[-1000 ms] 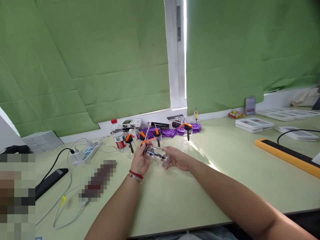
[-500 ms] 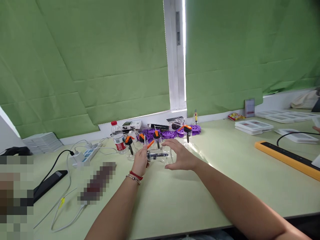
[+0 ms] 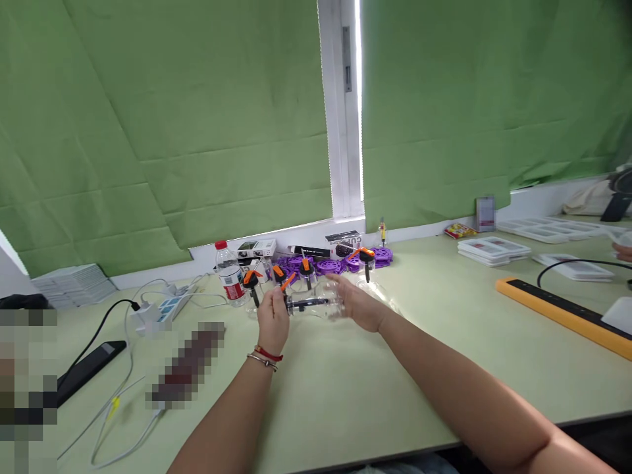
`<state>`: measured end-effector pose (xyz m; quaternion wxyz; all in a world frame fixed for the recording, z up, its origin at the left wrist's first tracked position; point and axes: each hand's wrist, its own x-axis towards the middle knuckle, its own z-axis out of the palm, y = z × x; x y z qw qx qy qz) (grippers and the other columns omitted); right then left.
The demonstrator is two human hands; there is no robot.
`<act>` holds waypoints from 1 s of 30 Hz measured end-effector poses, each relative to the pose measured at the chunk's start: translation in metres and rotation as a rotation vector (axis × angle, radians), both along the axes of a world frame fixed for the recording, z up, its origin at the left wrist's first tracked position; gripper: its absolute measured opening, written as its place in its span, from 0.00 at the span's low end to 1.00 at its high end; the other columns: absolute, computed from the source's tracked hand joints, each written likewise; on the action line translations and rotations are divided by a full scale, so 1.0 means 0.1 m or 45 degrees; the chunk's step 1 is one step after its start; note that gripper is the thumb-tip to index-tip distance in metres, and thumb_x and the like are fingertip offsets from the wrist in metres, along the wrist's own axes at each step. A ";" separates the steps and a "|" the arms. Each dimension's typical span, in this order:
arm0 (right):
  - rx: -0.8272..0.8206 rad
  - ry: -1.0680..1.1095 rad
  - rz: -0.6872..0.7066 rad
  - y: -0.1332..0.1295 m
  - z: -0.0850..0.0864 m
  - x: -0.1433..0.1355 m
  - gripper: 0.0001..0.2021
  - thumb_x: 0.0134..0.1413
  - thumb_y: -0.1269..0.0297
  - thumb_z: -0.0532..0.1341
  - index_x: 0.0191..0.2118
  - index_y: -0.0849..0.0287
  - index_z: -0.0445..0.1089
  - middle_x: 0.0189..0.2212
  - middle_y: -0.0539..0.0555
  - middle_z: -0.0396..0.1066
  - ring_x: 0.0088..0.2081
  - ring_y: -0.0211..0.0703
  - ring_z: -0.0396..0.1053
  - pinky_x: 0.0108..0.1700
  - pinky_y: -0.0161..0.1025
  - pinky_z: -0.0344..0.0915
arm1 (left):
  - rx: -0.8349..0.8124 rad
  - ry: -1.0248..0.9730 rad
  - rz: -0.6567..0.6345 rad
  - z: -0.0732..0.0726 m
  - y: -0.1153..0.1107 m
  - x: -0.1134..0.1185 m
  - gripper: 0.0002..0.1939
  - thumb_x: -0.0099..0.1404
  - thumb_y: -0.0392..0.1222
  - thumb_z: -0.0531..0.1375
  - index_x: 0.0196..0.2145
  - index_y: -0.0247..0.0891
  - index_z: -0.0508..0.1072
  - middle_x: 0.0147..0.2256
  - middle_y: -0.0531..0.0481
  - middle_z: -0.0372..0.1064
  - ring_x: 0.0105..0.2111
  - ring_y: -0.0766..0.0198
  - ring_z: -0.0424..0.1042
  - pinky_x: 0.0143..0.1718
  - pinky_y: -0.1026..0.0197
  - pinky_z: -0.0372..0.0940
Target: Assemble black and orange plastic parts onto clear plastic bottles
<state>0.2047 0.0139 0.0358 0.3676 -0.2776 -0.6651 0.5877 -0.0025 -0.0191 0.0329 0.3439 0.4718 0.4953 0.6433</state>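
Observation:
My left hand (image 3: pixel 273 320) is closed round the black and orange top of a clear glass bottle (image 3: pixel 316 304), which lies sideways above the table. A black stem runs inside it. My right hand (image 3: pixel 359 304) is at the bottle's base end, fingers stretched and blurred; whether they touch the glass cannot be made out. Behind the hands stand similar clear bottles with black and orange tops, one at the left (image 3: pixel 251 279), one in the middle (image 3: pixel 307 266) and one at the right (image 3: pixel 367 257).
Purple discs (image 3: pixel 330 265) and small boxes (image 3: pixel 257 248) line the wall. Left are a red-capped water bottle (image 3: pixel 230 276), cables, a power strip (image 3: pixel 172 307) and a black phone (image 3: pixel 91 368). Right are an orange and black bar (image 3: pixel 563 316), white trays (image 3: pixel 494 250) and another person's hand (image 3: pixel 623 253).
My right hand's fingers have gone from curved round the bottle's base end to straighter and closer together. My left hand still holds the top. The view has shifted slightly.

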 end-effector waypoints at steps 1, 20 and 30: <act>-0.146 -0.044 0.046 0.00 0.00 0.00 0.35 0.49 0.37 0.52 0.57 0.53 0.53 0.48 0.61 0.64 0.44 0.51 0.70 0.39 0.48 0.69 | 0.097 0.073 0.084 0.00 0.00 0.01 0.14 0.63 0.46 0.53 0.21 0.40 0.62 0.17 0.57 0.52 0.19 0.67 0.53 0.22 0.65 0.49; 1.143 -0.452 -0.258 -0.13 0.18 0.04 0.36 0.38 0.62 0.70 0.57 0.51 0.59 0.55 0.58 0.56 0.56 0.54 0.56 0.54 0.52 0.61 | -0.004 0.093 0.165 0.06 -0.01 0.05 0.20 0.62 0.52 0.53 0.18 0.40 0.56 0.14 0.57 0.48 0.15 0.70 0.51 0.15 0.65 0.46; 2.605 -0.554 -0.664 -0.07 0.14 0.29 0.13 0.53 0.72 0.60 0.44 0.51 0.65 0.50 0.52 0.66 0.57 0.45 0.57 0.56 0.46 0.61 | -0.356 -0.321 0.216 0.21 -0.02 0.08 0.19 0.54 0.58 0.56 0.23 0.39 0.60 0.14 0.59 0.53 0.12 0.70 0.57 0.11 0.68 0.43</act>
